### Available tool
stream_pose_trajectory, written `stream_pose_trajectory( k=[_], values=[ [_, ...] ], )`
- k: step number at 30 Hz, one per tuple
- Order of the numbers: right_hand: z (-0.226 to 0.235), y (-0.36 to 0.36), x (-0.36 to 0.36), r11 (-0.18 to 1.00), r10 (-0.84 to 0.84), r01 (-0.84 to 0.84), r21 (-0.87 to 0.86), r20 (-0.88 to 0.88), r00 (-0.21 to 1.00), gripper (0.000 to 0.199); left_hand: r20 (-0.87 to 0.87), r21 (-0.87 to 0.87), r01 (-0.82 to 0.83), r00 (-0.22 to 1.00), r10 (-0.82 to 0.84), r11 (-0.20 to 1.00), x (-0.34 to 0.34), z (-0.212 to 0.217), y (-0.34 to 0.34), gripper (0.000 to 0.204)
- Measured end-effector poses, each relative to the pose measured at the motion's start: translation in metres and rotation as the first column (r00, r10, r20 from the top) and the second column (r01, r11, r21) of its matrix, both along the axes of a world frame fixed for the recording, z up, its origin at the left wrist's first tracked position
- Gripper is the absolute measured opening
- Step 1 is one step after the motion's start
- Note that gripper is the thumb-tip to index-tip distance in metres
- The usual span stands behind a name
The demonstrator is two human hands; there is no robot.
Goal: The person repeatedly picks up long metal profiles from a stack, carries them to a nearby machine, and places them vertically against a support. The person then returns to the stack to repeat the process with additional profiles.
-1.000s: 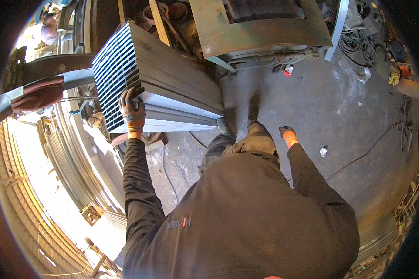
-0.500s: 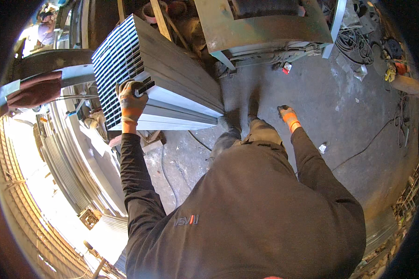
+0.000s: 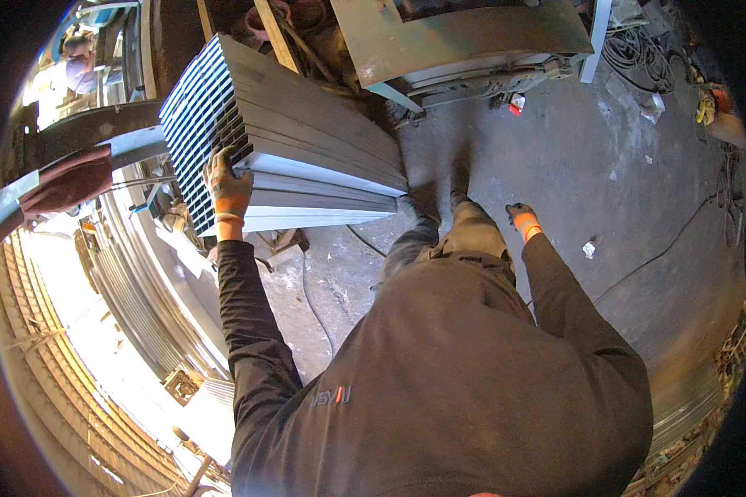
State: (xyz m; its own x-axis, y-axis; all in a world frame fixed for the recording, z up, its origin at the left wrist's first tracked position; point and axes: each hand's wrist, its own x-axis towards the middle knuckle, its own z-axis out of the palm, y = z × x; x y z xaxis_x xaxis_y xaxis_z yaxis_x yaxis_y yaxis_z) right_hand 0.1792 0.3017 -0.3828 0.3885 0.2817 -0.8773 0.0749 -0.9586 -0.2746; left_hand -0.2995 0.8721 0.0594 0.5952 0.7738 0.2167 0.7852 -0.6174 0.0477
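Note:
A tall stack of grey rectangular metal tubes [image 3: 307,124] stands at the left, its open ends facing up and left. My left hand [image 3: 228,189], in a grey and orange glove, reaches to the near corner of these ends. Its fingers curl over the rim of a metal tube [image 3: 242,155] there, and the thumb lies on the right side. My right hand [image 3: 522,219], gloved alike, hangs low over the floor at the right, apart from everything. Its fingers are curled in; whether anything lies inside them is hidden.
A greenish metal bench [image 3: 464,50] stands ahead. Coiled cables [image 3: 638,62] lie at the far right, and a thin cable [image 3: 655,257] crosses the concrete floor [image 3: 588,174]. Long metal profiles [image 3: 128,290] lie to my left. A dark red cloth [image 3: 66,178] hangs over a beam.
The view has shifted slightly, so the bench and floor sit a little differently. My left hand stays at the tube ends; my right hand still hangs with curled fingers.

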Motion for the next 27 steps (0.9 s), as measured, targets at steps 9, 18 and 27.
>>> stream_pose_trajectory(
  k=[9, 18, 27],
  values=[
    [-0.024, 0.007, 0.018, 0.988, -0.123, 0.125, 0.092, -0.028, 0.992, 0.041, 0.21, 0.037, -0.16, 0.966, 0.149, 0.986, 0.044, -0.012, -0.031, 0.058],
    [-0.044, -0.059, 0.026, 0.924, 0.259, -0.318, 0.214, 0.265, 0.929, 0.04, 0.038, 0.045, -0.401, 0.916, 0.399, 0.915, 0.076, -0.03, -0.022, 0.086],
    [0.072, -0.11, -0.023, 0.916, -0.314, 0.235, 0.325, 0.215, 0.925, 0.035, 0.159, 0.184, -0.42, 0.905, 0.395, 0.889, 0.072, -0.037, -0.03, 0.062]
  ],
)
